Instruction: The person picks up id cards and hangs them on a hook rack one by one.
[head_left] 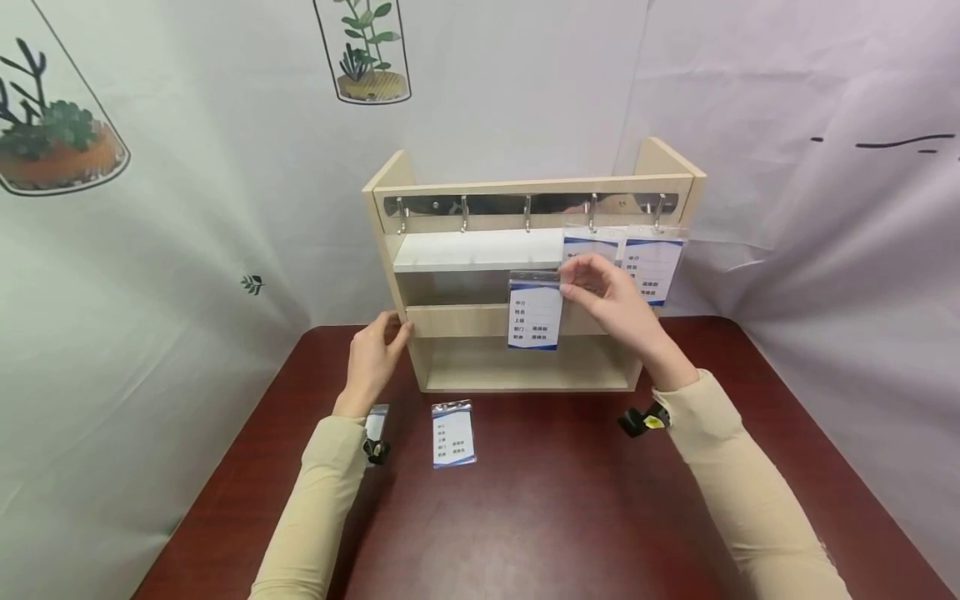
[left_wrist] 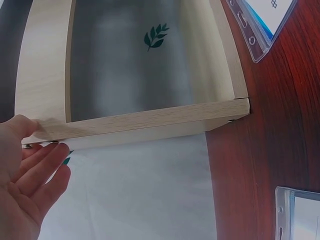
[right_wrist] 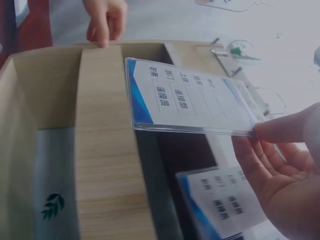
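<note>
Between thumb and fingers my right hand (head_left: 611, 300) pinches the upper right edge of a badge in a clear plastic sleeve (head_left: 535, 317), held in front of the wooden shelf (head_left: 457, 321). That badge has blue corners and printed lines; in the right wrist view it stands apart from the board behind. My left hand (head_left: 372, 358) grips the shelf's left side panel, thumb on the front edge and fingers behind. Two more badges hang from the right hooks: one badge (head_left: 652, 267) at the far right, another (head_left: 591, 243) partly hidden by my right hand.
A metal strip with several hooks (head_left: 527, 212) runs along the shelf's top. On the dark red table (head_left: 555, 500) lies a badge (head_left: 453, 435); beside it another badge (head_left: 377, 423) is partly covered by my left wrist. Pale printed cloth (head_left: 525, 92) hangs behind.
</note>
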